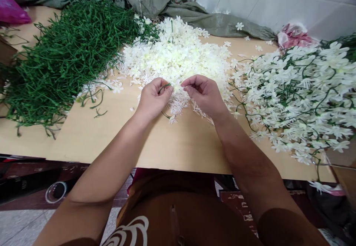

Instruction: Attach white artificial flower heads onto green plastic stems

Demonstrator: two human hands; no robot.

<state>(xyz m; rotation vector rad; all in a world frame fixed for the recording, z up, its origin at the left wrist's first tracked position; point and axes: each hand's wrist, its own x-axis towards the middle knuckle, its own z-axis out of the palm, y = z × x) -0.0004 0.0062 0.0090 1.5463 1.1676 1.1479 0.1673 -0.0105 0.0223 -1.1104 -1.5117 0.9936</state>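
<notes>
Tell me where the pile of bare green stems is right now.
In the head view, the pile of green stems lies on the table's far left, beside the heap of loose white flowers and left of the left hand.

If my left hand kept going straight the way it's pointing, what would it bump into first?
The left hand, pinching a green stem, points up and right. It would probably meet the right hand's fingertips almost at once, with the loose white flowers behind; depth is unclear.
</notes>
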